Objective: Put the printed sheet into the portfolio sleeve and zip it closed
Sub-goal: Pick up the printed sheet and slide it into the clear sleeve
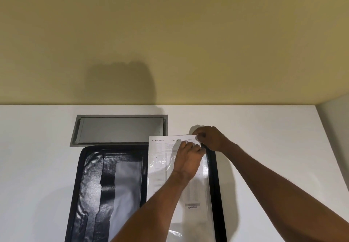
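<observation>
Nearest the viewer, at 6 o'clock, two bare forearms reach up and away across the white desk (264,147). The open black portfolio (90,194) lies flat, its glossy left half at 7 to 8 o'clock and its right half under the work. On that right half lies the clear sleeve (204,185), and the printed sheet (160,166) rests within or upon it; which cannot be settled, though glare over the print suggests plastic covers most of the page. The sheet's top edge lies level with or just past the portfolio's far edge. Toward 12 o'clock of the sheet, the left hand (188,158) bears down on the upper part of the page with fingers curled and pressed together at the top right corner. Just beyond, the right hand (211,139) pinches that same corner between thumb and forefinger, whether paper or sleeve mouth cannot be told. In my judgement the insertion step is in hand and near its end; the next move calls for seating the corner squarely, then folding the cover over and finding the zip pull, which is not visible. The black zip border (217,194) runs along the right edge. Farther off, at 11 o'clock, a grey hatch (119,130) sits flush in the desk, just beyond the portfolio; nothing obstructs the work.
</observation>
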